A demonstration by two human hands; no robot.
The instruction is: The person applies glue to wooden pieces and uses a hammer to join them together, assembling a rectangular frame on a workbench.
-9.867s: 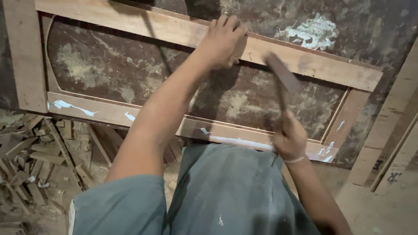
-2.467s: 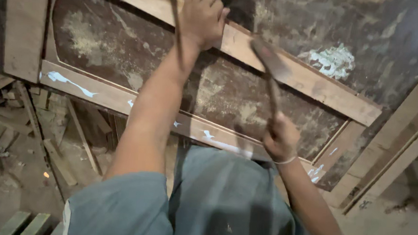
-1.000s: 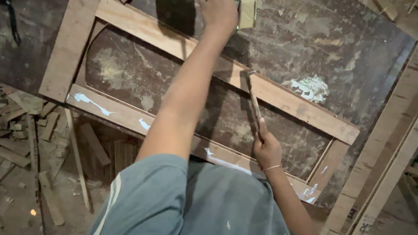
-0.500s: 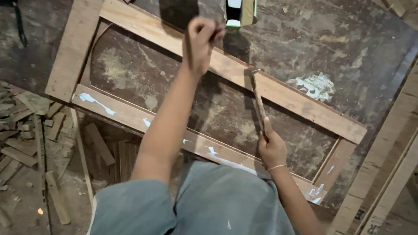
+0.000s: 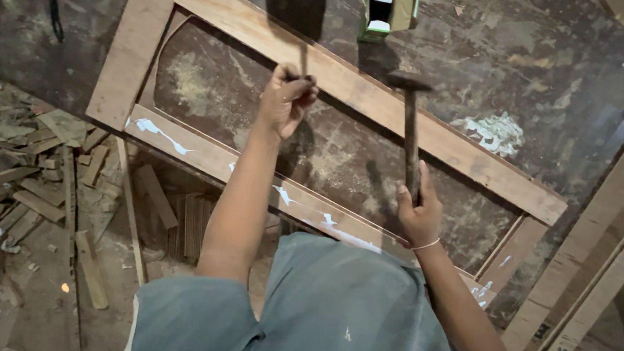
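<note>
L hand pinches 1 nail upright on the wood frame's top rail, R hand clenches a raised hammer; a crooked blow could likely catch fingers or bend the nail.

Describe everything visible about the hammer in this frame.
The hammer is slim, with a long, narrow handle that looks like dark, worn wood and a small dark head at the top, apparently metal. It stands nearly upright in the picture, head away from the person, raised over the far rail of the wooden frame without touching it. The right hand grips the lower end of the handle; nothing else touches it. Its head type is too blurred to tell.
</note>
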